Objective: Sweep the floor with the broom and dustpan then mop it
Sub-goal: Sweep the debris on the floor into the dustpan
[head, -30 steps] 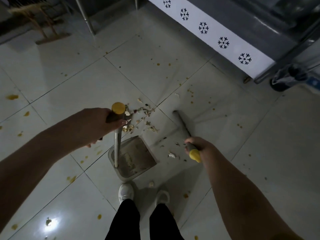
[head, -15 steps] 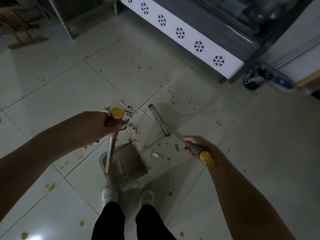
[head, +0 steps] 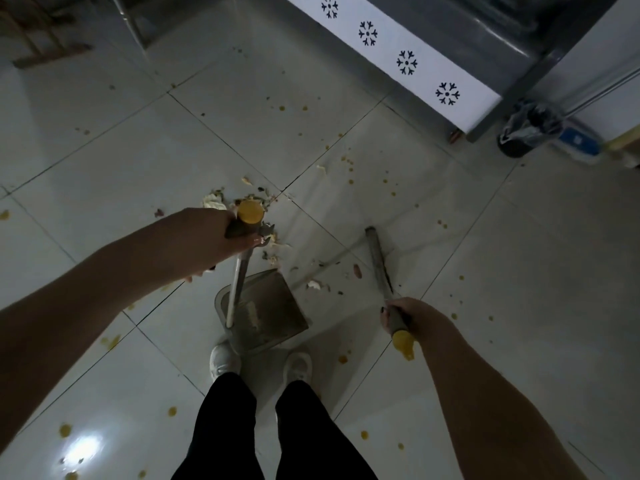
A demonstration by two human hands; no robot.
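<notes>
This looks like a kitchen, probably a working one rather than a home. The floor [head: 519, 271] is laid in large glossy pale tiles with dark grout lines, and it is littered with food scraps [head: 213, 201] and many small orange spots [head: 347, 160]. Along the far side runs a grey metal cabinet [head: 467, 26] with a white panel [head: 388, 46] printed with a row of dark snowflake marks, of the kind seen on chilled units. A slanted bare metal leg [head: 133, 26] of another piece of furniture stands at the top left. A dark round bin [head: 519, 140] lined with a plastic bag sits at the cabinet's corner, and a wooden frame [head: 45, 51] rests at the far left.
</notes>
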